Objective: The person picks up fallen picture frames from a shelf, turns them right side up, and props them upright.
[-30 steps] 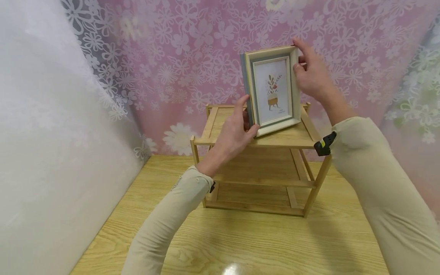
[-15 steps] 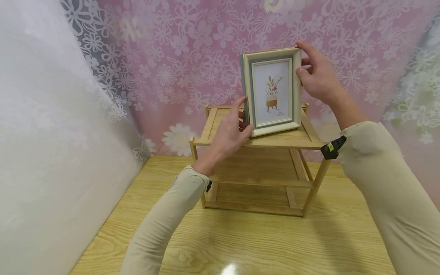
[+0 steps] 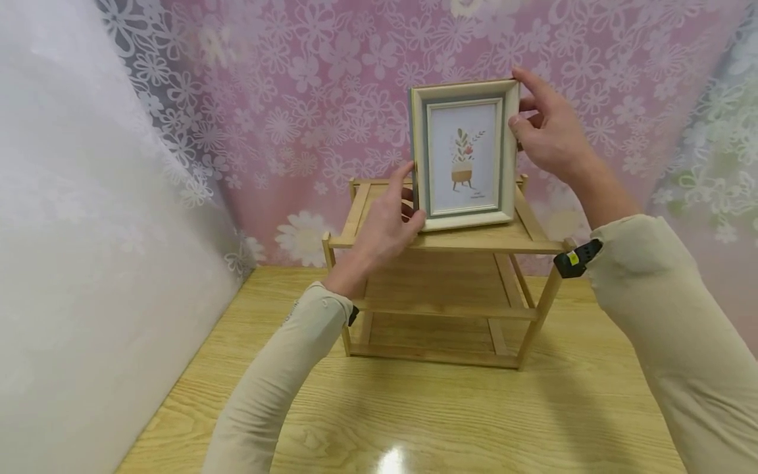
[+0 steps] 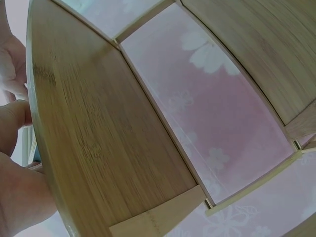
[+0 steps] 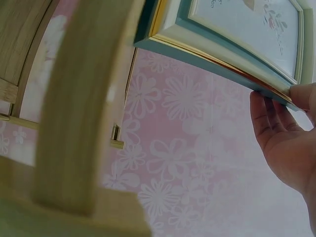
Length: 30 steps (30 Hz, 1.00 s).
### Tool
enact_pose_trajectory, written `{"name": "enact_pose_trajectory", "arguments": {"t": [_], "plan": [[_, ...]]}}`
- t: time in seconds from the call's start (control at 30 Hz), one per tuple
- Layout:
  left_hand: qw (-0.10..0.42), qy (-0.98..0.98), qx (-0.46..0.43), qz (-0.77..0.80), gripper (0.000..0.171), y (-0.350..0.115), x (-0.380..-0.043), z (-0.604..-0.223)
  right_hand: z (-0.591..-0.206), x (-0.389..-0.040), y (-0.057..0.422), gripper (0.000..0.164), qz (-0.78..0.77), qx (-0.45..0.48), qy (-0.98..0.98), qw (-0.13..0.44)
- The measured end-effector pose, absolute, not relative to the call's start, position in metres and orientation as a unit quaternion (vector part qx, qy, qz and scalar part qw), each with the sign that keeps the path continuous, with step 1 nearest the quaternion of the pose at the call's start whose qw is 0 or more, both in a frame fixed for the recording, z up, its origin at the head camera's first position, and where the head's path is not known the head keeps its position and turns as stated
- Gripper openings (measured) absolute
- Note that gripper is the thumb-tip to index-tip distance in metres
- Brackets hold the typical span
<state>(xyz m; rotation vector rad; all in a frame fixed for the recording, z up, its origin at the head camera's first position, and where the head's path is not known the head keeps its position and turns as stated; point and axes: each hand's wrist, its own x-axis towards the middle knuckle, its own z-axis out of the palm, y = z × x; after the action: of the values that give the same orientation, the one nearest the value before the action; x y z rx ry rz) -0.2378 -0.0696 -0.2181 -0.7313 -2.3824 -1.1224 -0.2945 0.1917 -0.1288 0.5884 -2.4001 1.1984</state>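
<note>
A picture frame [image 3: 464,158], cream with blue-grey bands, stands upright at the front of the rack's top shelf [image 3: 361,227]. Its print shows a potted plant on legs. My left hand [image 3: 385,224] pinches the lower left side, thumb at the front corner and fingers behind. Up at the right side, my right hand [image 3: 551,135] grips it with the thumb in front and a finger at the top corner. The right wrist view shows the blue-green back edge of the frame [image 5: 222,71] between that thumb and fingers. In the left wrist view, a wooden shelf hides most of the frame.
The light wooden rack has two lower shelves [image 3: 438,280] and slanted legs [image 3: 541,299], standing on a wood-grain floor [image 3: 426,415]. Behind it hangs a pink floral backdrop [image 3: 331,85]. A white wall [image 3: 101,230] closes off the left side.
The frame has turned to face more squarely forward, its left side shifting left. Both hands have stayed on it, the left moving slightly left and the right slightly right.
</note>
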Motion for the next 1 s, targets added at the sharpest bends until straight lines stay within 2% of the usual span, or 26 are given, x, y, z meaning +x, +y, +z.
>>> {"name": "enact_pose_trajectory", "arguments": {"t": [0.87,1.0], "plan": [[0.197,-0.866,-0.255,-0.382,0.072,-0.086,-0.236,-0.213,-0.131,-0.27,0.178,0.066,0.439,0.217,-0.846,0.211],[0.2,-0.868,-0.253,-0.378,0.072,-0.087,-0.236,-0.212,-0.131,-0.267,0.176,0.066,0.439,0.215,-0.85,0.197]]}}
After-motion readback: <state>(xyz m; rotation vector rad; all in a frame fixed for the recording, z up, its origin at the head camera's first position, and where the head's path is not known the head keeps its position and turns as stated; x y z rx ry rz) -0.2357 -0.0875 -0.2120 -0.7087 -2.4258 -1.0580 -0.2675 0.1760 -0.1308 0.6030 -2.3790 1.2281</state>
